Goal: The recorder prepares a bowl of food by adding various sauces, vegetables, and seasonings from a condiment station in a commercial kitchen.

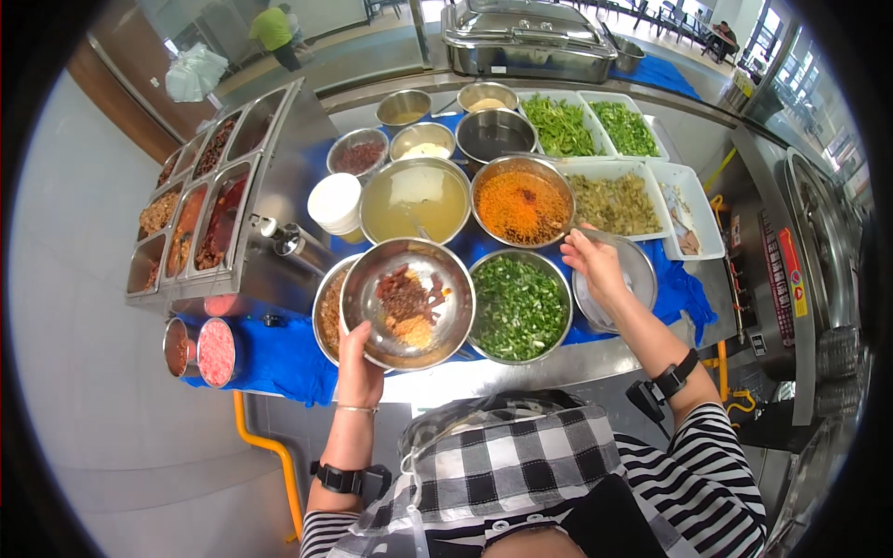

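Note:
My left hand (pixel 357 370) grips the rim of a steel bowl (pixel 451 325), tilted above the counter. Reddish-brown dried bits and a small heap of pale yellow mince (pixel 409 330) lie inside it. To the right, my right hand (pixel 595 263) is raised with fingers drawn together near the rim of a bowl of orange-red powder (pixel 523 200); whatever they hold is too small to make out. Below that hand sits a round pale container (pixel 642 293), partly covered by my wrist. Chopped green onions (pixel 521 307) fill the bowl between my hands. Behind the held bowl, another bowl (pixel 327 312) is mostly hidden.
A large bowl of yellowish liquid (pixel 414 200), white stacked tubs (pixel 335 203) and smaller steel bowls crowd the blue-covered counter (pixel 279 358). White trays of greens (pixel 628 128) and chopped pickled vegetables (pixel 614 200) stand right. A steel rack (pixel 279 186) of sauces rises left.

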Tool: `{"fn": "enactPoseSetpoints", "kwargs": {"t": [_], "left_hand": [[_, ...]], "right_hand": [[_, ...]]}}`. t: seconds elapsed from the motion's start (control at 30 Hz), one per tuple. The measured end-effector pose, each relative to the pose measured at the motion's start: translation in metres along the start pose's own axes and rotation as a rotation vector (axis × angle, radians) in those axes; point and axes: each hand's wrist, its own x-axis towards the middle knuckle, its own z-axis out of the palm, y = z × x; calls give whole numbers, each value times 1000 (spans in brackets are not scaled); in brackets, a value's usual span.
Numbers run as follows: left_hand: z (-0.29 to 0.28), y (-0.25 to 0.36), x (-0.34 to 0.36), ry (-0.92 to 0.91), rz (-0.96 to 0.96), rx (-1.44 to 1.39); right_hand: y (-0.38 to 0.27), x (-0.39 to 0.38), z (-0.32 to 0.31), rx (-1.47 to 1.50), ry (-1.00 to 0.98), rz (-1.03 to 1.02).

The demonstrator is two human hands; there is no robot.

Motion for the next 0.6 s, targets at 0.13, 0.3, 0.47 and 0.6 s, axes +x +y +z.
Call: {"fn": "enactPoseSetpoints", "kwargs": {"t": [0.13,0.3,0.47,0.6], "left_hand": [[-14,-8,-34,74,3,8],[-18,-35,-72,118,-138,-65],[2,-57,-98,81,-65,128],[6,-73,-91,104,-198,-65]], "right_hand": [[31,-12,-34,94,-298,278],[52,-34,1,-849,-582,-97],[78,-32,27,-1835,-838,-555],[71,1,22,-1486,-916,-39]]}}
